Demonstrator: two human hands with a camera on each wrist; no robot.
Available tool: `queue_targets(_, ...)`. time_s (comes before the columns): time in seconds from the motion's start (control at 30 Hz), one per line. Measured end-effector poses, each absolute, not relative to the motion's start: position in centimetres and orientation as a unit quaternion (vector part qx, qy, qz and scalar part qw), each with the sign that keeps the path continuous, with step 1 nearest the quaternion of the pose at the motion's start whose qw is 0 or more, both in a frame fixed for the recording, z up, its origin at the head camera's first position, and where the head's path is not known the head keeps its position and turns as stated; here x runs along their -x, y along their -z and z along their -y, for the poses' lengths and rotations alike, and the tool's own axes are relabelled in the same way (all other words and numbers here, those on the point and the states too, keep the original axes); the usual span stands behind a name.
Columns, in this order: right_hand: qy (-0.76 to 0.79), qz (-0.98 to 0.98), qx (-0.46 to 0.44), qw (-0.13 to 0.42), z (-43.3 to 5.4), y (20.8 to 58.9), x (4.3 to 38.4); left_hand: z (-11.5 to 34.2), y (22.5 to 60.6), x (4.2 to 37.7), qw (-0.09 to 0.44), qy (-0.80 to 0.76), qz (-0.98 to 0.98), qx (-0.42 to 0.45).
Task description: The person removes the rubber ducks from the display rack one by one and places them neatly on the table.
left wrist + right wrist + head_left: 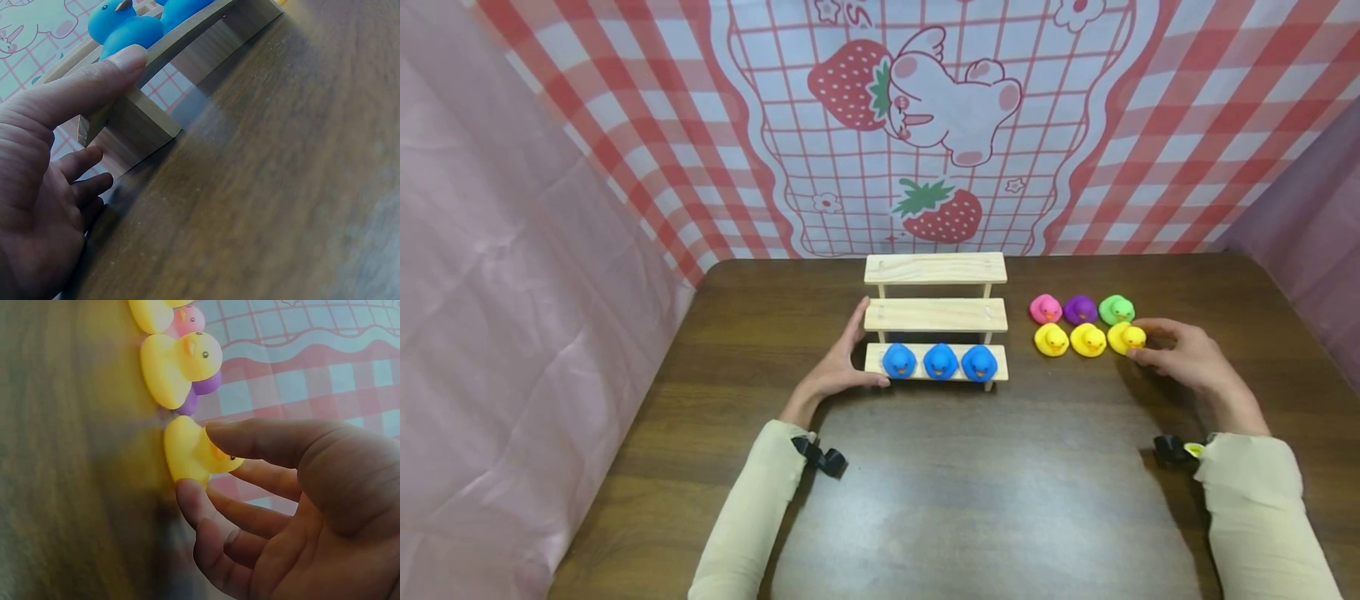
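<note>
At the left end of a three-tier wooden stand (936, 315), my left hand (842, 358) grips the side. Its thumb (128, 61) presses on the front edge of the lowest step, while the other fingers reach along the side. Three blue rubber ducks (940, 361) sit in a row on that step. My right hand (1187, 358) holds the rightmost yellow rubber duck (1124, 338) between thumb and fingers. In the right wrist view this yellow duck (184, 450) stands at the table surface, partly covered by the fingers.
Two more yellow ducks (1087, 340) stand left of the held one. Behind them is a row with a pink duck (1045, 308), a purple duck (1081, 309) and a green duck (1116, 309). A checked cloth (1060, 200) hangs behind the brown table (970, 492).
</note>
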State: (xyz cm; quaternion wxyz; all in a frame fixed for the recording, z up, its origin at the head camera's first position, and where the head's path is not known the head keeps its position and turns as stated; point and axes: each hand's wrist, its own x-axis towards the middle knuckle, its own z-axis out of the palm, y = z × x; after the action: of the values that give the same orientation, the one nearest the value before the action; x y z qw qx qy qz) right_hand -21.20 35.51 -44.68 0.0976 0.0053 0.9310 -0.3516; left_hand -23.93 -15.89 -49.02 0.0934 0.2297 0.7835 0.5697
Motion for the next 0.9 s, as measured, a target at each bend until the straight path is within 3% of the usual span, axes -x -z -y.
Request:
queue_targets(0.2,0.342,-0.936,-0.008,0.080,-35.4,43.8,20.8,16.0,49.4,24.1,0.091,-0.566,-0.785,-0.234)
queue_targets(0.53,0.317,-0.948,0.005,-0.006,-31.9,41.2,20.0,15.8,46.5,22.6,0.110,-0.572,-0.780,-0.227)
queue_targets(0.9,0.335,-0.941,0.045,-0.030,-26.8,38.7,19.0,16.1,49.4,24.1,0.091,-0.572,-0.780,-0.238)
